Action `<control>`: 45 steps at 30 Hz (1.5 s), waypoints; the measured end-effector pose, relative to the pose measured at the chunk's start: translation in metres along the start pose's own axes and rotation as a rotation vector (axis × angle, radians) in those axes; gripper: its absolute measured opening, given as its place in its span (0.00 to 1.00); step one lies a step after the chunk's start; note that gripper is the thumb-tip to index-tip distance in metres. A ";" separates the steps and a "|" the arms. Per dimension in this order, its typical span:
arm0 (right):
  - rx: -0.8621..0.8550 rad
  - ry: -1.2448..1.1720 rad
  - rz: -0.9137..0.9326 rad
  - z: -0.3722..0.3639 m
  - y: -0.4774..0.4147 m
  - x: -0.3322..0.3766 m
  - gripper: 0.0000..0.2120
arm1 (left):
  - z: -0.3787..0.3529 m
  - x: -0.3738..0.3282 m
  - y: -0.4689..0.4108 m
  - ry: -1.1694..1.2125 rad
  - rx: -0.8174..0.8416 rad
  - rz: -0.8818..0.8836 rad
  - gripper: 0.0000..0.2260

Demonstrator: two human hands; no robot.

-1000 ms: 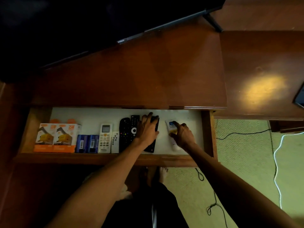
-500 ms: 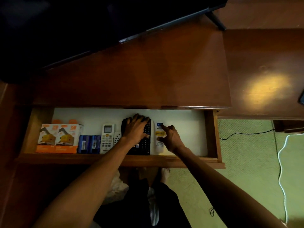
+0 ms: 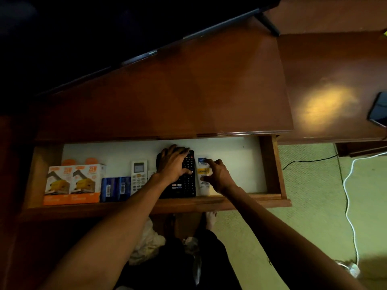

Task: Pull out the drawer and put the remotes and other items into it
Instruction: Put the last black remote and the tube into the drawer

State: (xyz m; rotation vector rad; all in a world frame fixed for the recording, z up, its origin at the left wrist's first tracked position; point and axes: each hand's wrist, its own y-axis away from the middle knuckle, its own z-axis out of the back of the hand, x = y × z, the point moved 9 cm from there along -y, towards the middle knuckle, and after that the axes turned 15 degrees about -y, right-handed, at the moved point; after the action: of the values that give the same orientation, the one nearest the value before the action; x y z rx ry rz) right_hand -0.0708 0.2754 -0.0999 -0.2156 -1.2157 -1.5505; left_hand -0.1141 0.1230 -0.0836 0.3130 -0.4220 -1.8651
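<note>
Finishing up: drawer (image 3: 272,168) out, your left hand (image 3: 172,162) flat on the black remote (image 3: 186,185), right hand (image 3: 217,174) with extended fingers (image 3: 207,161) touching the tube (image 3: 203,171) at its 3 o'clock; phone (image 3: 378,110) on the worktop (image 3: 324,80) possibly left.

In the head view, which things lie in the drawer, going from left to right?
Orange boxes → blue packs → white remote → black remote → white tube.

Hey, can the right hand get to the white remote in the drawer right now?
Probably not directly. The left hand rests on the black remote, between the right hand and the white remote. The left hand is next to it and looks better placed.
</note>
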 end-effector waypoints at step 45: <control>-0.176 0.822 0.309 -0.027 0.132 0.082 0.43 | 0.015 0.129 0.198 -0.101 -0.155 -0.045 0.43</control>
State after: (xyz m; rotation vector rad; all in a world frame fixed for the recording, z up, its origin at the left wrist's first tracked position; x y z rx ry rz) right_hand 0.0167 0.2200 0.0185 0.1174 -0.3781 -1.2667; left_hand 0.0063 -0.0552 0.0150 0.1246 -0.3386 -1.9508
